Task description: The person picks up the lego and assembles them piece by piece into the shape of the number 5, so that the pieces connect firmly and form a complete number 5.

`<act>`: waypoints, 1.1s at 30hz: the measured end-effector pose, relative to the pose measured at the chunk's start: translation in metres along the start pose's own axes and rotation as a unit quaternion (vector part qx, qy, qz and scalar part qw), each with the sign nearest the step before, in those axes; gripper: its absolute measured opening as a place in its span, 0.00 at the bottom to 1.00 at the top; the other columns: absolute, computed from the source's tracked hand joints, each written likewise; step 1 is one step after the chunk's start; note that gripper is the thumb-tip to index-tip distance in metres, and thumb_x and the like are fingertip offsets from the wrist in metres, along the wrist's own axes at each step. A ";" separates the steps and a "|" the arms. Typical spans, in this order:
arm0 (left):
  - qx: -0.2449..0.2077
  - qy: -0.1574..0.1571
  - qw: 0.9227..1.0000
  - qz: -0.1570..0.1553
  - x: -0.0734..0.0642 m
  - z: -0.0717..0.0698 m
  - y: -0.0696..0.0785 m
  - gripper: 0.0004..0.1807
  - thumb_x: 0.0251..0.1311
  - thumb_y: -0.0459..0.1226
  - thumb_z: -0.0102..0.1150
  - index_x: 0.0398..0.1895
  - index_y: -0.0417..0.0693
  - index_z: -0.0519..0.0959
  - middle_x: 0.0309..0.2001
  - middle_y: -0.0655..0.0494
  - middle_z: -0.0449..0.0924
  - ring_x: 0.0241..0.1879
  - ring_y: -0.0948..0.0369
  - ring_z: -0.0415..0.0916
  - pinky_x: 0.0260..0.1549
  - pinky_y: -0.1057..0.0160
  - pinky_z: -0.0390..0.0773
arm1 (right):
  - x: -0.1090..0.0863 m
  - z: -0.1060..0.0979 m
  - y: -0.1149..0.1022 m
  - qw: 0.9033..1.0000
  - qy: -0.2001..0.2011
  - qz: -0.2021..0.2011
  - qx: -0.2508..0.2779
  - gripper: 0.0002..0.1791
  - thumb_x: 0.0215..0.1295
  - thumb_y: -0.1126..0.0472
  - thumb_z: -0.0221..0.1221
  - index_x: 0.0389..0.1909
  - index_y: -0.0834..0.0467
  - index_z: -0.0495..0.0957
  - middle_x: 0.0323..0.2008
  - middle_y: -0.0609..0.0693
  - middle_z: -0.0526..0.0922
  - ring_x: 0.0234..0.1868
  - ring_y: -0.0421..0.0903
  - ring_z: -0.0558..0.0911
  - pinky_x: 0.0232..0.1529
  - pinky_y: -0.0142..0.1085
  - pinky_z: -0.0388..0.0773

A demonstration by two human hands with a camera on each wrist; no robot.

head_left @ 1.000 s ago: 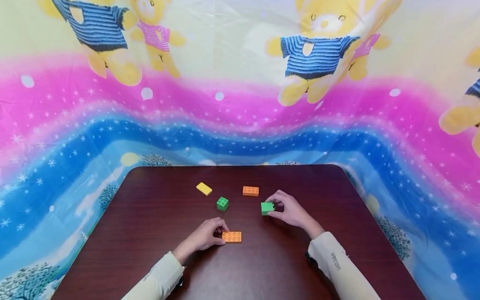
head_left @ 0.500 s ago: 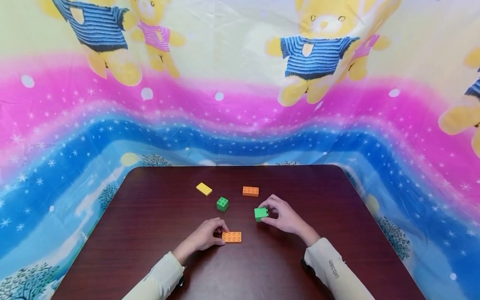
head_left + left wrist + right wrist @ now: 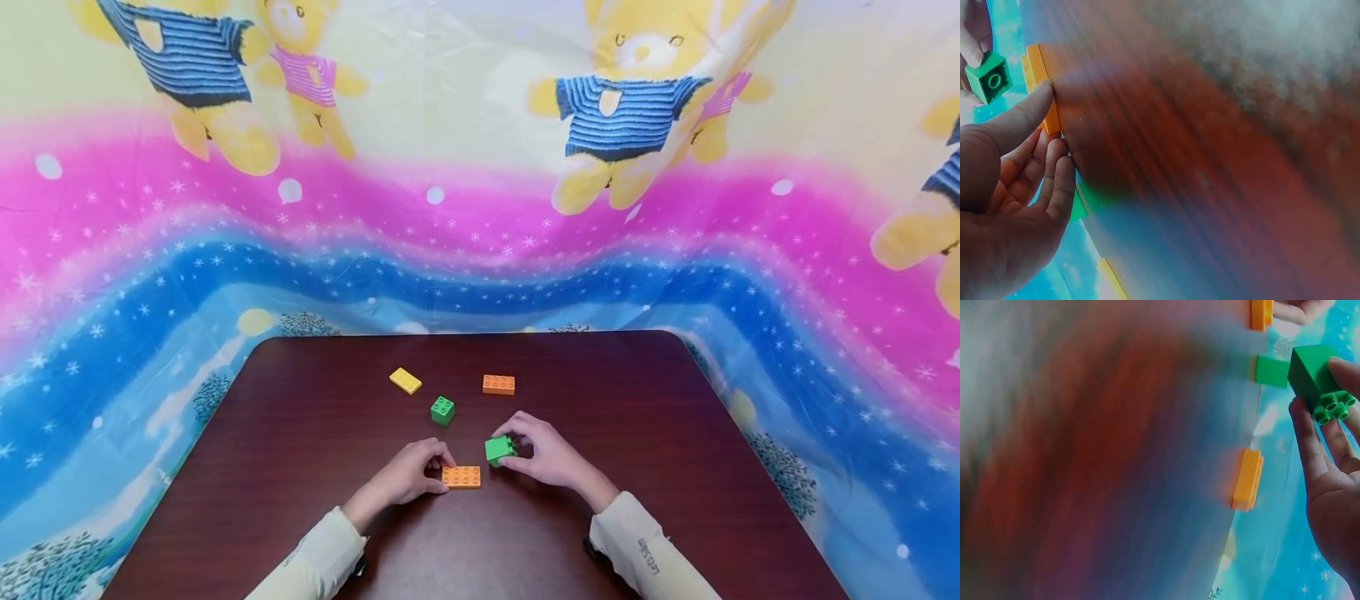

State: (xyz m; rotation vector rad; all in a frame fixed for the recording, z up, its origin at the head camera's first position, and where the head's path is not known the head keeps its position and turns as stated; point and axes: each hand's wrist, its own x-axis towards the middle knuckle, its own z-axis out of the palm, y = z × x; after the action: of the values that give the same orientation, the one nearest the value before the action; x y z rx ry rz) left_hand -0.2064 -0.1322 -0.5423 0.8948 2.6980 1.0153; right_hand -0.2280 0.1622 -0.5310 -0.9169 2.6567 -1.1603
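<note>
Between the thumb and fingers of my left hand (image 3: pixel 405 473), an eight-stud orange toy brick (image 3: pixel 463 477) is pinched at its left end on the table. My right hand (image 3: pixel 546 454) grips a green toy brick (image 3: pixel 497 451) just above and right of it. That green brick is turned on its side: its studs point right, toward the palm, as the right wrist view shows on the brick (image 3: pixel 1313 372). Its hollow underside shows in the left wrist view, on the green brick (image 3: pixel 990 80) beyond the orange one (image 3: pixel 1038 65).
Farther back on the dark wooden table (image 3: pixel 315 433) stands a second green brick (image 3: pixel 442 410), studs up. Behind it lie a flat yellow brick (image 3: pixel 406 381) to the left and another orange brick (image 3: pixel 498 384) to the right. A printed cloth (image 3: pixel 435 275) hangs beyond the table.
My right hand has carried the green brick left and nearer to me, toward the orange brick under my left hand. The left hand keeps its place.
</note>
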 end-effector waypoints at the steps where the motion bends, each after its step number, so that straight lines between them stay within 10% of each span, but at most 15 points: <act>1: 0.001 0.000 1.000 -0.003 0.000 0.000 0.000 0.15 0.51 0.31 0.79 0.40 0.46 0.84 0.37 0.55 0.80 0.39 0.58 0.78 0.41 0.63 0.80 | 0.000 0.002 -0.001 1.000 -0.002 0.000 0.000 0.17 0.66 0.54 0.71 0.54 0.42 0.81 0.48 0.39 0.79 0.48 0.38 0.80 0.52 0.37 0.84; 33: -0.009 -0.006 1.000 -0.011 0.002 0.000 -0.002 0.14 0.52 0.32 0.79 0.40 0.47 0.83 0.37 0.56 0.79 0.38 0.61 0.77 0.40 0.64 0.80 | 0.013 0.027 -0.029 0.997 -0.049 0.016 -0.049 0.21 0.65 0.51 0.71 0.57 0.51 0.83 0.44 0.41 0.78 0.39 0.35 0.79 0.44 0.30 0.81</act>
State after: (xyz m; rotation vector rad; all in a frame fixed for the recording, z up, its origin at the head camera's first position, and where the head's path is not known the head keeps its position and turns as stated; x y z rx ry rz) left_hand -0.2091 -0.1322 -0.5432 0.8639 2.6780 1.0251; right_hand -0.2161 0.1229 -0.5281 -0.9181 2.6604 -0.9599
